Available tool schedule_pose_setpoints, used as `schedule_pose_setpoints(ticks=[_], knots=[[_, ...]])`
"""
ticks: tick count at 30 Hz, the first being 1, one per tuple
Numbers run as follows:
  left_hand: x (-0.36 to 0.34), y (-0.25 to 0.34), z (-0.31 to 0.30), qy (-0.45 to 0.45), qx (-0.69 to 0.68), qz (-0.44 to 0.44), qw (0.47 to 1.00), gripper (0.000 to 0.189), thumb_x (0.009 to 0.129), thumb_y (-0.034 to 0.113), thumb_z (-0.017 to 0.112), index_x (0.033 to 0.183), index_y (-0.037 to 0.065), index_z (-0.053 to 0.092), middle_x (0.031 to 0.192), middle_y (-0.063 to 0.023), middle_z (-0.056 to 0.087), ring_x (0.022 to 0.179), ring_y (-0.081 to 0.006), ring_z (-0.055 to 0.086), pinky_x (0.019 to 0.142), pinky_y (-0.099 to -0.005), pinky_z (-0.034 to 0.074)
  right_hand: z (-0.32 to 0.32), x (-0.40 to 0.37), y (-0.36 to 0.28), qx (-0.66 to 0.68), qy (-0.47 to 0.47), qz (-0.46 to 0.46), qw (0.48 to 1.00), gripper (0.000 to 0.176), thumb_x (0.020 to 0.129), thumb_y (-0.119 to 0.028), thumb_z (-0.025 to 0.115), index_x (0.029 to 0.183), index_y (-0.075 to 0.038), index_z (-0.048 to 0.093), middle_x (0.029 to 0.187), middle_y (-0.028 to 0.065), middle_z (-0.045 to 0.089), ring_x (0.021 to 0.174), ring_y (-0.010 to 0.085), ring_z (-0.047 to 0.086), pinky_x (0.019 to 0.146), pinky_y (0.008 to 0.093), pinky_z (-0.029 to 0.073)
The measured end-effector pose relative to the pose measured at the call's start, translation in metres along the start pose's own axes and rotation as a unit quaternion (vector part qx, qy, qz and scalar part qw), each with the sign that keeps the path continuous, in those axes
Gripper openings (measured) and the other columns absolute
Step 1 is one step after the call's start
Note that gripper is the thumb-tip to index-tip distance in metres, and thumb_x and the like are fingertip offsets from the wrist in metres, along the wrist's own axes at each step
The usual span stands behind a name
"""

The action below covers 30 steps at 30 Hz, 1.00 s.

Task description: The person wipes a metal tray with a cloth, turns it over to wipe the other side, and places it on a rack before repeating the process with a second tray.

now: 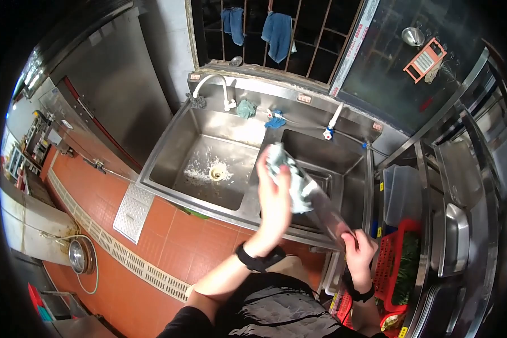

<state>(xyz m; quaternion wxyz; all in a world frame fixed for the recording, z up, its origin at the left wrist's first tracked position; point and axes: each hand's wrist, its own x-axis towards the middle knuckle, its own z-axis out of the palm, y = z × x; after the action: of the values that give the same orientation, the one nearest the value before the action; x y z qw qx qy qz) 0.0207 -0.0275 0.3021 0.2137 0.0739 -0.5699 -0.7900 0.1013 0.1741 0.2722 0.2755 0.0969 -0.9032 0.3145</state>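
Note:
My left hand (276,188), slightly blurred, presses a pale greenish-white cloth (301,192) against a flat, shiny metal piece (327,212). Its fingers are closed around the cloth. At the lower right end of the metal piece, my right hand (359,249) grips it by the edge. The piece is held tilted above the front of the right sink basin (352,186); its full shape is partly hidden by the cloth and smeared by motion. To the left lies the other sink basin (174,169), with pale food scraps around its drain.
A curved faucet (225,90) and a second tap (333,121) rise behind the basins. A green rag (246,109) and a blue rag (275,119) lie on the back ledge. At right are a metal rack (465,124) and a red basket (384,265) with leafy greens.

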Motion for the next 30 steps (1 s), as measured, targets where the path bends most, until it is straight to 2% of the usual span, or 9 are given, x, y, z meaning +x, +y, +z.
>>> schedule_pose_setpoints(ticks=[5, 10, 13, 14, 17, 19, 22, 29, 30], knots=[[0.038, -0.022, -0.041, 0.0, -0.031, -0.207, 0.978, 0.037, 0.091, 0.016, 0.044, 0.123, -0.001, 0.04, 0.095, -0.0083, 0.057, 0.081, -0.0133, 0.053, 0.071, -0.0268, 0.044, -0.014, -0.018, -0.004, 0.029, -0.039, -0.08, 0.996, 0.03, 0.07, -0.01, 0.074, 0.061, -0.003, 0.046, 0.051, 0.007, 0.043, 0.045, 0.0223, 0.043, 0.044, 0.0314, 0.034], [0.002, -0.031, -0.016, -0.045, 0.129, -0.085, 0.987, 0.037, 0.089, 0.018, 0.046, 0.12, -0.002, 0.043, 0.092, -0.0224, 0.058, 0.081, -0.0295, 0.056, 0.074, -0.0359, 0.043, 0.016, 0.0, 0.015, -0.025, -0.034, -0.024, 0.999, 0.032, 0.075, -0.017, 0.073, 0.061, -0.004, 0.048, 0.049, 0.0081, 0.048, 0.041, 0.0249, 0.045, 0.04, 0.0334, 0.033], [-0.005, -0.034, -0.004, -0.043, 0.238, 0.12, 0.963, 0.038, 0.092, 0.018, 0.043, 0.123, -0.004, 0.041, 0.115, -0.0261, 0.049, 0.102, -0.035, 0.051, 0.089, -0.0386, 0.038, 0.022, 0.007, 0.022, -0.028, -0.009, -0.051, 0.998, 0.031, 0.076, -0.017, 0.072, 0.06, -0.004, 0.049, 0.049, 0.0083, 0.048, 0.041, 0.0252, 0.046, 0.04, 0.0333, 0.034], [-0.004, -0.024, -0.007, -0.115, 0.167, 0.001, 0.979, 0.041, 0.092, 0.018, 0.042, 0.126, -0.006, 0.038, 0.124, -0.0257, 0.043, 0.113, -0.0371, 0.044, 0.097, -0.0383, 0.033, 0.02, 0.007, 0.018, -0.015, 0.007, -0.057, 0.998, 0.032, 0.074, -0.016, 0.074, 0.059, -0.004, 0.048, 0.048, 0.0076, 0.047, 0.04, 0.0237, 0.045, 0.04, 0.0318, 0.033], [0.011, -0.05, -0.014, -0.09, 0.092, 0.009, 0.992, 0.043, 0.091, 0.017, 0.042, 0.128, -0.006, 0.035, 0.122, -0.025, 0.044, 0.114, -0.0383, 0.043, 0.099, -0.0375, 0.032, 0.001, -0.009, 0.022, -0.006, -0.009, -0.009, 1.0, 0.034, 0.07, -0.015, 0.076, 0.057, -0.004, 0.046, 0.048, 0.0066, 0.045, 0.04, 0.0219, 0.043, 0.04, 0.0308, 0.032], [0.028, -0.066, -0.02, -0.051, 0.156, 0.022, 0.986, 0.042, 0.088, 0.013, 0.042, 0.126, -0.005, 0.037, 0.123, -0.0242, 0.043, 0.114, -0.0371, 0.043, 0.098, -0.0377, 0.032, -0.016, -0.017, 0.021, -0.008, -0.025, -0.012, 1.0, 0.036, 0.067, -0.013, 0.078, 0.055, -0.005, 0.044, 0.047, 0.0063, 0.043, 0.04, 0.0207, 0.043, 0.041, 0.0303, 0.032], [0.053, -0.087, -0.029, -0.017, 0.057, -0.078, 0.995, 0.043, 0.088, 0.015, 0.044, 0.124, -0.008, 0.037, 0.121, -0.0268, 0.044, 0.114, -0.0385, 0.042, 0.098, -0.0377, 0.032, -0.031, -0.011, 0.009, 0.033, -0.04, -0.08, 0.995, 0.033, 0.07, -0.012, 0.075, 0.055, -0.004, 0.048, 0.049, 0.009, 0.047, 0.041, 0.0214, 0.044, 0.042, 0.0301, 0.034], [0.013, -0.04, 0.002, -0.097, 0.112, -0.074, 0.986, 0.044, 0.089, 0.014, 0.045, 0.124, -0.009, 0.036, 0.12, -0.0298, 0.045, 0.115, -0.0422, 0.043, 0.098, -0.0398, 0.033, 0.016, 0.001, 0.016, -0.001, -0.028, 0.053, 0.998, 0.029, 0.074, -0.018, 0.074, 0.062, -0.003, 0.052, 0.055, 0.0111, 0.056, 0.045, 0.0264, 0.054, 0.042, 0.032, 0.039], [0.008, -0.037, 0.008, -0.097, 0.147, 0.002, 0.984, 0.045, 0.088, 0.012, 0.046, 0.126, -0.009, 0.034, 0.122, -0.0298, 0.043, 0.116, -0.0423, 0.042, 0.099, -0.0403, 0.033, 0.024, 0.002, 0.023, -0.009, -0.026, 0.06, 0.998, 0.029, 0.077, -0.02, 0.071, 0.064, -0.003, 0.052, 0.056, 0.0131, 0.056, 0.048, 0.0298, 0.056, 0.043, 0.034, 0.04]])
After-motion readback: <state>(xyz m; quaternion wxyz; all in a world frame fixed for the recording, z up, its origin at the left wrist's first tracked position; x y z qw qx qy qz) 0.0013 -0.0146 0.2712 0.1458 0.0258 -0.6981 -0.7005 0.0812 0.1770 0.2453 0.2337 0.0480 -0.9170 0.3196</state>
